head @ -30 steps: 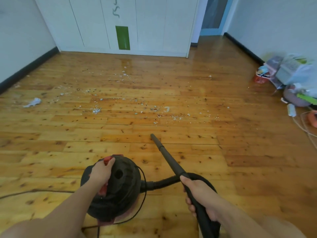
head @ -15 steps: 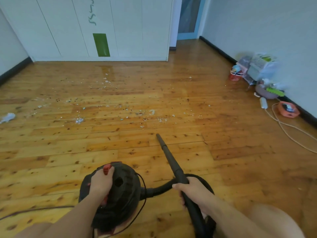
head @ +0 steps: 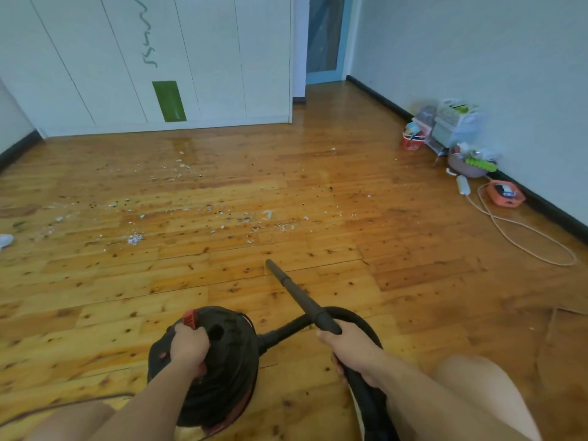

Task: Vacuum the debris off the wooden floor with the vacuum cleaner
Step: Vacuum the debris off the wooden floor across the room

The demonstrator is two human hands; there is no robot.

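Note:
A round black vacuum cleaner (head: 229,361) with red clips sits on the wooden floor (head: 318,275) just in front of me. My left hand (head: 189,343) grips the handle on its top. My right hand (head: 350,348) is closed around the black wand (head: 299,294), whose tip points forward and left, just above the boards. A black hose (head: 280,334) loops from the body to the wand. White and dark debris (head: 222,218) lies scattered across the middle of the floor, beyond the wand's tip.
White cupboard doors (head: 159,58) line the far wall, with a doorway (head: 324,36) to their right. Bags and baskets (head: 451,128), an orange box (head: 506,194) and a looping white cable (head: 525,237) lie along the right wall. A crumpled white scrap (head: 4,240) lies far left.
The view has swung to the right, so the right wall clutter and cable moved inward. Both hands keep their holds; the wand stays pointed forward at the debris.

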